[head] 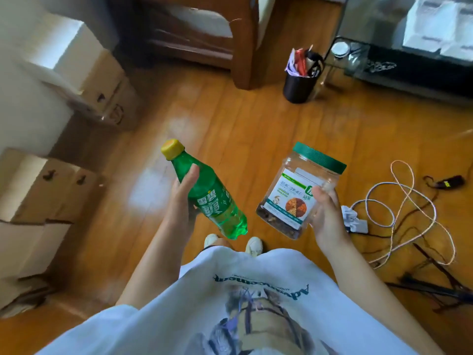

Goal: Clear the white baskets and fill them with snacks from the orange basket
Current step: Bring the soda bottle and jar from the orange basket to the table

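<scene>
The left hand [183, 201] gripped a green plastic soda bottle with a yellow cap [204, 190], its fingers wrapped round the waist and the thumb lying across the front. The right hand [326, 221] clasped a clear square plastic jar with a green screw lid [299, 193], its fingers curled behind the jar and the thumb pressed on the printed label; dark snack pieces lay in the bottom.

Judging by this, the step in hand was carrying two items between baskets. Neither the white baskets nor the orange basket showed, so whether these were being cleared out or brought in could not be told. The next move would call for finding the destination basket and lowering each item upright into it.

Below the fingers lay a glossy wooden floor [230, 119]. Cardboard boxes [84, 73] stood left of the left fingers, loose cables [399, 201] right of the right fingers, and a black bin of wrappers [299, 85] well beyond.
</scene>
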Demonstrator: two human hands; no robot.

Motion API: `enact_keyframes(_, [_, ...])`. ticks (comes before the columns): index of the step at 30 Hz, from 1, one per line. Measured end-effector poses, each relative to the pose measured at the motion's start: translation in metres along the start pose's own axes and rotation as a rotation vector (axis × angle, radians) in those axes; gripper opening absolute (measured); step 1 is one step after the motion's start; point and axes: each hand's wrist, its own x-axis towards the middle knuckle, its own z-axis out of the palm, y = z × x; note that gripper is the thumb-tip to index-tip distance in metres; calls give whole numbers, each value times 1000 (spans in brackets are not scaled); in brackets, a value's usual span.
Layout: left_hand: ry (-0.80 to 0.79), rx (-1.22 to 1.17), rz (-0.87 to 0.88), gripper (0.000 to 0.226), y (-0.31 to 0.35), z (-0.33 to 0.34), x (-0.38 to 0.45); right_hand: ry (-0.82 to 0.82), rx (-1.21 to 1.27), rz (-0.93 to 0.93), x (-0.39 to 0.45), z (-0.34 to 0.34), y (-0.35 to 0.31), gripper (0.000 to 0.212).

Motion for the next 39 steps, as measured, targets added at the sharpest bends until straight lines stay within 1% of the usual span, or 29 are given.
enact_keyframes(5, [-130,107,1,66,15,62,38,143,111,-62,16,-40,-19,56])
enact_keyframes(7, [-185,138,-5,65,20,88,57,204,156,-74,25,-54,-27,58])
enact_keyframes(12, [-299,181,-21,57,31,152,118,323,194,-76,67,-81,-54,68])
enact_keyframes(16, [-351,225,-43,62,47,210,173,389,189,-90,118,-102,-91,67])
enact_keyframes(19, [-382,249,-45,61,69,254,212,406,194,-114,160,-115,-125,65])
enact_keyframes(21, [-433,268,-29,56,86,283,237,416,183,-147,188,-121,-148,62])
enact_keyframes(23, [-482,296,-18,59,99,310,258,430,193,-175,210,-129,-164,56])
enact_keyframes(29, [-541,390,-65,62,114,387,302,508,249,-175,252,-159,-195,63])
enact_keyframes(33, [-573,431,-85,62,113,439,328,533,256,-130,284,-196,-213,62])
enact_keyframes(36, [-591,436,-74,53,112,484,351,517,248,-156,318,-231,-236,59])
enact_keyframes(39, [-575,425,-61,52,116,536,373,499,216,-178,358,-269,-268,57])
